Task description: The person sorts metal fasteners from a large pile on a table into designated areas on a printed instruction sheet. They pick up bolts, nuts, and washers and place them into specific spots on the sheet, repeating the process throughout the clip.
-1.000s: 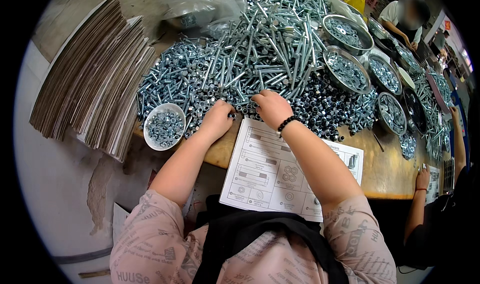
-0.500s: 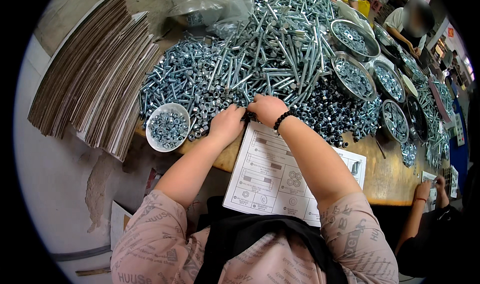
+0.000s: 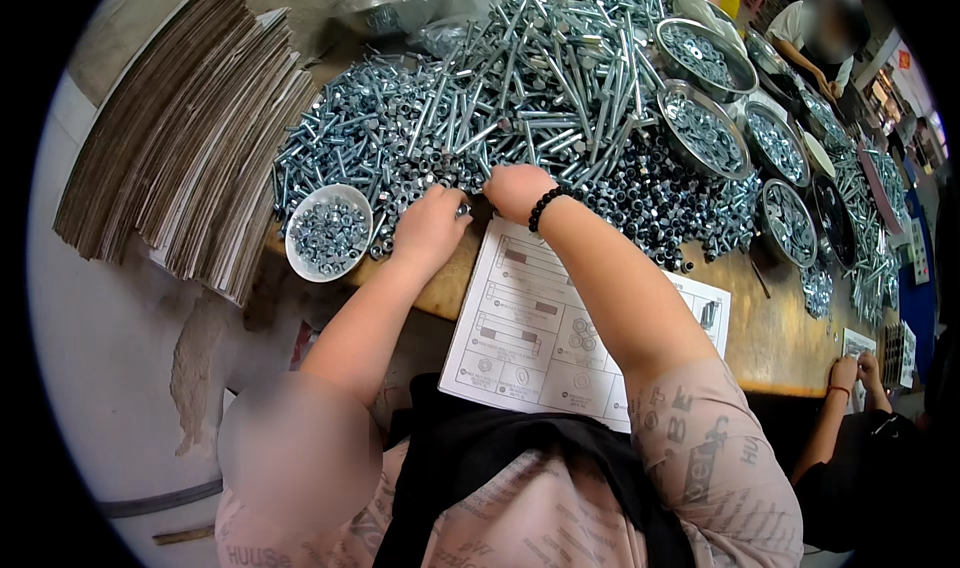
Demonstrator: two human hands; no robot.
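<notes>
Small hardware piece is pinched by left hand at near edge of bolt pile; right hand is curled, grip indeterminable.

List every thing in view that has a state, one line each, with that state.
left hand: knuckles up, fingers curled at the pile's edge, grip unclear
right hand: resting on the bolts, grip unclear
white bowl: upright, full of nuts
instruction sheet: flat, overhanging the table edge
cardboard sheets: stacked
metal bowls: filled with hardware
</notes>
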